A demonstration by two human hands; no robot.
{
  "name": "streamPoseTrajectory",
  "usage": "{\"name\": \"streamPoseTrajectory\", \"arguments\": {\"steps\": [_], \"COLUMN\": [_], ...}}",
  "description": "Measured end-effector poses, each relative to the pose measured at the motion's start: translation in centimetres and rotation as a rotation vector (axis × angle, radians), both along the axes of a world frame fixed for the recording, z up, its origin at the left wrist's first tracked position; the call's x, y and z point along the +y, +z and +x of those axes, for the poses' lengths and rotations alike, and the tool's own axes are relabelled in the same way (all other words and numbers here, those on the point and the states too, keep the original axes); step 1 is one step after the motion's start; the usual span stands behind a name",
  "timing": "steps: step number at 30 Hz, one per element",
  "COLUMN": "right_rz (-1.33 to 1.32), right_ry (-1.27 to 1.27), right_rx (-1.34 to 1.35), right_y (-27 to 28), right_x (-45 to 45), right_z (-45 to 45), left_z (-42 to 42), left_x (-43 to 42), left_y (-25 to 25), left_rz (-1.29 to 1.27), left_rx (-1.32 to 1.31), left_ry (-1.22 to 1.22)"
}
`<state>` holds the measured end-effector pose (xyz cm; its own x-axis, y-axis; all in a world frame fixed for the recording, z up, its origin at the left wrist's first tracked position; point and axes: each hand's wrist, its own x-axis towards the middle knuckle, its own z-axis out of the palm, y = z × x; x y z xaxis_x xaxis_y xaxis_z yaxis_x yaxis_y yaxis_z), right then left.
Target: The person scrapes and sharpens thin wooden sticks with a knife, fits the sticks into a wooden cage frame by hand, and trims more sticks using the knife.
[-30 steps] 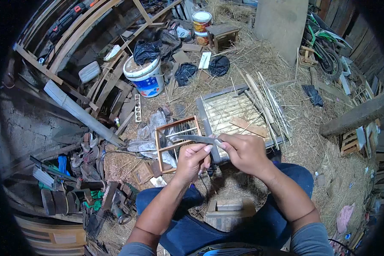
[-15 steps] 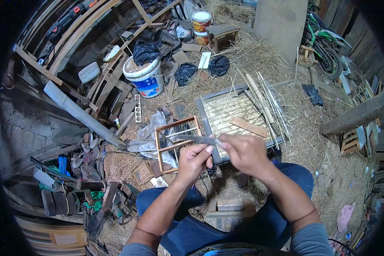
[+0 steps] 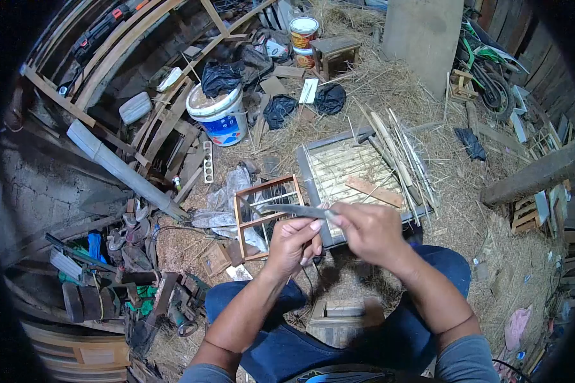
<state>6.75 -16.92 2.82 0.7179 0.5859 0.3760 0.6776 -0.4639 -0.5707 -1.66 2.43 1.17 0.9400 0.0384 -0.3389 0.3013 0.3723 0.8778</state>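
A knife (image 3: 294,209) with a long grey blade points left, and my right hand (image 3: 366,231) is closed round its handle end. Just below the blade, my left hand (image 3: 295,246) has its thumb and fingers pinched together; what they hold is too small to make out. The blade passes over the left fingertips. Behind the hands stands a small wooden frame (image 3: 241,220) with thin bars. To its right lies a grey-edged tray (image 3: 307,175) bearing light slats, a flat piece of wood (image 3: 374,191) and long thin sticks (image 3: 393,150).
A white bucket (image 3: 218,118) with a black bag on top stands at the upper left. Farther back are a wooden stool (image 3: 335,46) and stacked tubs (image 3: 303,39). A wooden block (image 3: 344,319) sits between my knees. A wooden post (image 3: 533,167) slants in from the right.
The knife and my right hand have shifted slightly over my left fingertips. Both hands keep their grip, and the whole view has moved a little.
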Motion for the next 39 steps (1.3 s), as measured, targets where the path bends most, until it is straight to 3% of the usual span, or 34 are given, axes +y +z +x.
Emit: {"name": "streamPoseTrajectory", "arguments": {"steps": [2,6,12,14,18,22,27,39], "right_rz": [0.046,-0.016,0.026,0.018,0.054,0.030,0.067,-0.039], "right_ry": [-0.057,-0.052,-0.104,0.039,-0.113,0.030,-0.007,-0.099], "right_rx": [-0.047,-0.070,-0.052,-0.026,-0.073,-0.100,-0.005,-0.064], "right_y": [-1.0,-0.6,0.2,0.4,-0.5,-0.2,-0.1,-0.8], "right_x": [-0.3,-0.4,-0.8,-0.3,-0.7,-0.2,-0.2,-1.3], "right_z": [1.3,0.7,1.6,-0.3,2.0,-0.2,0.6,2.1], "left_z": [0.1,-0.2,-0.3,-0.4,-0.3,-0.4,0.1,0.2], "left_x": [-0.1,0.1,-0.1,0.0,0.0,-0.2,-0.2,0.1], "left_y": [-0.4,0.0,-0.1,-0.1,0.1,0.0,-0.2,-0.9], "left_rz": [-0.115,-0.027,-0.094,-0.089,-0.097,-0.080,-0.071,-0.077], "left_rx": [-0.046,0.006,-0.047,-0.043,-0.044,-0.081,-0.073,-0.021], "left_ry": [0.051,-0.008,-0.006,-0.025,0.012,0.002,0.010,0.049]}}
